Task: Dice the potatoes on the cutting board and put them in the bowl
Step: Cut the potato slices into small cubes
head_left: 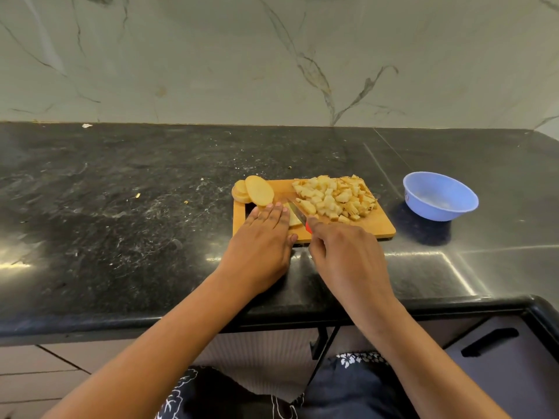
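A wooden cutting board [372, 226] lies on the black counter. On its far right part sits a heap of diced potato [334, 196]. Round potato slices [257, 190] lean at its far left corner. My left hand [263, 240] lies flat with straight fingers pressing a potato slice [294, 218] onto the board. My right hand [341, 246] grips a red-handled knife [298, 214], whose blade rests on that slice beside my left fingertips. A light blue bowl [440, 196] stands to the right of the board and looks empty.
The black stone counter [121, 207] stretches wide to the left, with small crumbs on it. A marble wall [272, 55] rises behind. The counter's front edge runs just below my wrists, with cabinet fronts underneath.
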{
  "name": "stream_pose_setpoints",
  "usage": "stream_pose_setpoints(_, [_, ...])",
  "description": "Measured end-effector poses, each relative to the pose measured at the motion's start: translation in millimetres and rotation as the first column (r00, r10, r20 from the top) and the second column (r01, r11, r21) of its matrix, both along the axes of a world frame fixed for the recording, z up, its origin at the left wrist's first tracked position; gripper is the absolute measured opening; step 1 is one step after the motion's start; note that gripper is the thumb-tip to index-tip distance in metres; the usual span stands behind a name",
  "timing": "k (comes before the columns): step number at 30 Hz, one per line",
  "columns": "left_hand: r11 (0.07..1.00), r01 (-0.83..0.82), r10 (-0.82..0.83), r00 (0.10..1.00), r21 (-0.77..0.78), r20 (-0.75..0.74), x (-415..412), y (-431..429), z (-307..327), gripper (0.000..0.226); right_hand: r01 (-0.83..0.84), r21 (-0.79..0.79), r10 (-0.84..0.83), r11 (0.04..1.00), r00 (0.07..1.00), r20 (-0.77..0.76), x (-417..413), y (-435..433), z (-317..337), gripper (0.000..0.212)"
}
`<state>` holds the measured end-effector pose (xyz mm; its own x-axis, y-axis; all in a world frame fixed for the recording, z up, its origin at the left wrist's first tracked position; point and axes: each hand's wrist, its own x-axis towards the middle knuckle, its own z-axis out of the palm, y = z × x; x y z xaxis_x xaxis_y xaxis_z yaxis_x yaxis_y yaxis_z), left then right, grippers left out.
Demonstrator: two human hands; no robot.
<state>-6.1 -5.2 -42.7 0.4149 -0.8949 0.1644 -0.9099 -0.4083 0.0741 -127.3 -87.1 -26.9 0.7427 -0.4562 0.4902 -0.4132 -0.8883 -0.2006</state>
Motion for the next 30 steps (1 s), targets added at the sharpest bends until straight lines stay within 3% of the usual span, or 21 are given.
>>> stream_pose_setpoints(10, [1.000, -0.014, 0.015, 1.000, 0.028, -0.009, 1.4, -1.2, 1.9, 0.053, 0.018, -0.105, -0.034, 0.994, 0.988, -0.151, -23.1, 11.4, -4.9, 0.046])
stream_pose_setpoints(16, [0.999, -0.014, 0.015, 1.000, 0.030, -0.011, -0.5, -0.2, 3.0, 0.053, 0.076, -0.174, -0.117, 0.982, 0.963, -0.243, -34.2, 19.5, -16.4, 0.070])
stream_pose_setpoints(24, [1.000, -0.013, 0.013, 0.999, -0.005, -0.033, -0.6, 0.8, 1.4, 0.053, 0.149, -0.271, -0.209, 0.951, 0.955, -0.210, 4.6, -4.6, -8.6, 0.057])
stream_pose_setpoints(30, [0.998, -0.042, 0.042, 0.999, -0.040, -0.011, -3.7, 6.7, 1.6, 0.054, 0.134, -0.051, -0.135, 0.990, 0.991, -0.011, -2.5, -9.1, -0.4, 0.037])
